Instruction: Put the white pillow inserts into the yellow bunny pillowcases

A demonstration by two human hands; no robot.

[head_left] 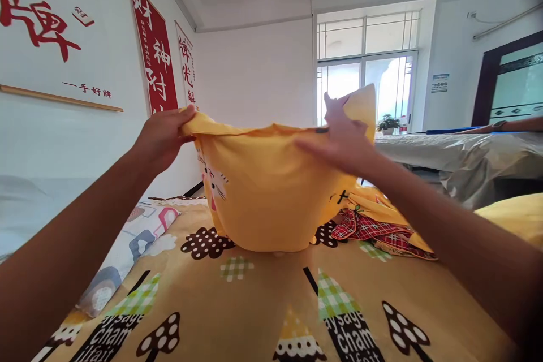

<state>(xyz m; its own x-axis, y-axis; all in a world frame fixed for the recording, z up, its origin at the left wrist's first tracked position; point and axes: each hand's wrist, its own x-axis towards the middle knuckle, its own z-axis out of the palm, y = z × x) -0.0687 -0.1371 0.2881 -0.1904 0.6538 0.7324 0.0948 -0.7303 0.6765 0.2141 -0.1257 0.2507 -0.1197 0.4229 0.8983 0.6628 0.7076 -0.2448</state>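
A yellow shirt [263, 186] with a printed cat face at its left side is stretched upright between my hands, its lower edge reaching the bed. My left hand [163, 136] is closed on the upper left corner, thumb on top. At the upper right my right hand [345, 138] is on the cloth, slightly blurred. Its thumb lies along the top edge and one finger points up, while the others bend over the fabric. Beside that hand a flap of the shirt stands up. A small dark label shows near its thumb.
A patterned bedsheet [250, 311] spreads below. Crumpled yellow clothing with red plaid cloth [373, 226] lies at right, and a patterned pillow [144, 232] at left. Behind on the right, another person's arm [517, 125] rests over a plastic-covered table [424, 150]. A potted plant [388, 123] stands by the window.
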